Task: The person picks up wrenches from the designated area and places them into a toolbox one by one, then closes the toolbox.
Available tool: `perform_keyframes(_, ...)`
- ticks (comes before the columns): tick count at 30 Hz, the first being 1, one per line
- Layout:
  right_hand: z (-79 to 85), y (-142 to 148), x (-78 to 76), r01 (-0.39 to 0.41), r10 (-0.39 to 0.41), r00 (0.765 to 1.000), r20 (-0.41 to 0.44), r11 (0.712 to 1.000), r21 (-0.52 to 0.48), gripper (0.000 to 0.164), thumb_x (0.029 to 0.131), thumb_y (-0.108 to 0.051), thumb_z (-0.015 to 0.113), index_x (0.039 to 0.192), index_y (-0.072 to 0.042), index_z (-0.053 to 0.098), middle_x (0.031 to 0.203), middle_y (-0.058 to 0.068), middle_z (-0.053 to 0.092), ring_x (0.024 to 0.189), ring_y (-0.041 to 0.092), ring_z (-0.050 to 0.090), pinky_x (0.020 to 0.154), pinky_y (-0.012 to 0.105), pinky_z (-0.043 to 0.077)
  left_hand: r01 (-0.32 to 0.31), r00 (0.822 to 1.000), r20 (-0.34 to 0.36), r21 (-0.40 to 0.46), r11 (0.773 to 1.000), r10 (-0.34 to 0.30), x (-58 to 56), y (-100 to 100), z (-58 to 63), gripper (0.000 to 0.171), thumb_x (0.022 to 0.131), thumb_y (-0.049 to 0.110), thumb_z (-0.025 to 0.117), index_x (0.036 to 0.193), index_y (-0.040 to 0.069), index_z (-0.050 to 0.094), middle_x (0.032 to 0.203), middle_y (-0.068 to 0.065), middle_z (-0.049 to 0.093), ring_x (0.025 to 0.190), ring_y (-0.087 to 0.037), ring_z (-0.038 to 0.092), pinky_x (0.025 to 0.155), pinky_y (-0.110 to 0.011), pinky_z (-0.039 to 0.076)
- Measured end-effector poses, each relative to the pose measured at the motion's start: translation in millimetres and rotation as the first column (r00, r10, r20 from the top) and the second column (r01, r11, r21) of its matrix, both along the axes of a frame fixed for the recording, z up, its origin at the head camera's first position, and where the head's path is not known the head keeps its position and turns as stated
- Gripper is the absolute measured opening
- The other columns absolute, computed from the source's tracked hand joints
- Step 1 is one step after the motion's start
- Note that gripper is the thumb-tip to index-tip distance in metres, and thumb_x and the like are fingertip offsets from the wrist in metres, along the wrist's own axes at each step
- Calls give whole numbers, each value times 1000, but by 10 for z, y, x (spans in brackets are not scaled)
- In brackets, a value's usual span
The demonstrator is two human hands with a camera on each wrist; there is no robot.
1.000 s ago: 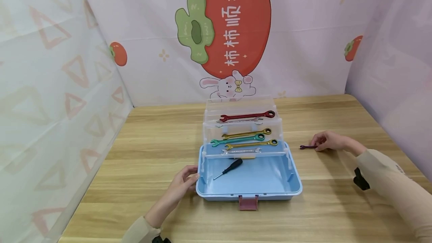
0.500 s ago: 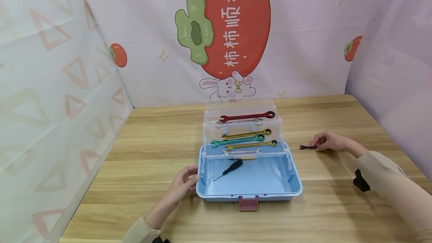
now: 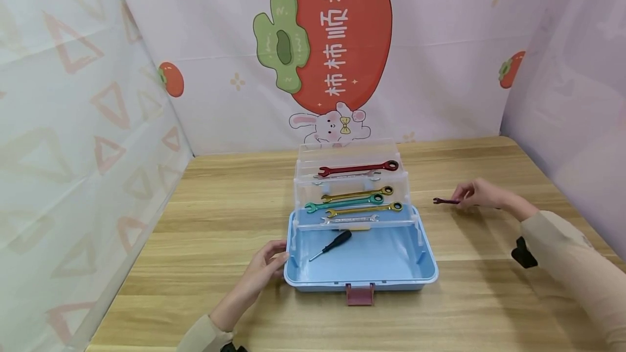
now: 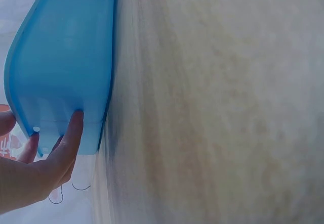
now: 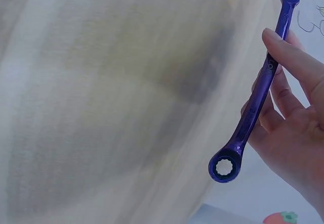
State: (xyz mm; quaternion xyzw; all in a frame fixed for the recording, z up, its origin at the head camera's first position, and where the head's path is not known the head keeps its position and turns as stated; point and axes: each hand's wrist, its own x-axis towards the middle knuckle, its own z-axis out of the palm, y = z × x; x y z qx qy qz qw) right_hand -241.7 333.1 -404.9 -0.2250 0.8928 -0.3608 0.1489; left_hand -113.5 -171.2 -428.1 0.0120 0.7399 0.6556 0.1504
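In the head view my right hand (image 3: 479, 193), at the right of the table, grips a purple ratcheting combination wrench (image 5: 260, 90). The right wrist view has it between thumb and fingers, raised off the wood, its open end up and ring end down. My left hand (image 3: 266, 265) holds the left side of an open light-blue toolbox (image 3: 362, 286), thumb at the rim and fingers against the outer wall (image 4: 66, 57). Inside the box lies a black-handled screwdriver (image 3: 337, 240). Clear trays (image 3: 303, 219) above it carry a red wrench (image 3: 359, 168), a teal wrench (image 3: 344, 202) and several gold and silver ones.
A wood-grain table (image 3: 220, 205) spreads around the toolbox. A printed cloth backdrop (image 3: 430, 69) hangs behind it, with pale cloth walls on both sides. A pinkish latch (image 3: 359, 295) hangs open at the box's front.
My right hand has lifted the purple wrench from the table and moved it slightly upward and away. The left hand and the toolbox have stayed in place.
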Motion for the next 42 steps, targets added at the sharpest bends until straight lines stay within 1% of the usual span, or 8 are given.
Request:
perform_keyframes(2,39,-3,-24,-14,13,999,-47,1000,-2,8,73,7,63,81,5,62,72,8,57,64,6,49,54,22,44,-1,1000,-1,-2,1000,1,1,-1,0,42,89,18,52,123,-4,40,122,-21,45,104,-25,51,80,-38,49)
perform_keyframes(4,86,-8,-43,-10,10,998,-69,1000,1,8,72,6,63,81,5,62,71,7,57,64,5,49,54,21,43,-1,1000,-1,-1,1000,1,1,-1,0,42,89,18,52,123,-4,40,122,-20,45,104,-25,51,80,-38,49)
perform_keyframes(11,284,-73,-83,24,-24,999,-46,1000,13,13,74,-1,66,83,7,61,69,0,56,61,5,46,52,21,38,-4,1000,1,-2,1000,4,0,-1,-1,42,89,18,52,123,-3,40,123,-20,45,104,-25,51,79,-37,49)
perform_keyframes(14,359,-101,-106,16,-15,999,-49,1000,16,13,75,-1,65,84,7,61,69,1,56,61,6,46,51,21,39,-4,1000,-2,-4,1000,4,-1,0,2,42,89,18,52,123,-3,40,123,-20,44,104,-26,51,79,-37,49)
perform_keyframes(19,467,-144,-167,36,-34,998,-54,999,36,13,74,0,66,86,5,63,71,3,56,62,9,48,54,22,42,-7,1000,-6,-12,1000,7,-3,4,5,43,89,19,53,123,-4,41,123,-20,44,104,-26,51,78,-37,49)
perform_keyframes(28,670,-236,-257,49,-42,997,-62,993,108,17,77,-3,65,92,3,63,73,5,57,62,10,46,53,23,39,-15,1000,-4,-8,1000,15,-5,2,-10,42,88,18,54,122,-4,42,122,-20,46,103,-25,51,77,-36,49)
perform_keyframes(34,819,-308,-319,43,-36,997,-69,993,112,20,78,-5,64,95,6,63,74,6,58,63,10,47,54,23,40,-17,1000,-1,-9,1000,17,-8,-1,-17,42,88,18,54,122,-4,42,122,-20,45,103,-25,52,77,-36,50)
perform_keyframes(42,943,-435,-397,31,-22,996,-83,994,109,19,78,-4,64,94,6,62,76,8,59,65,11,49,56,23,43,-20,1000,-4,-11,1000,20,-7,1,-15,42,88,18,54,122,-4,42,122,-20,46,103,-25,52,76,-36,50)
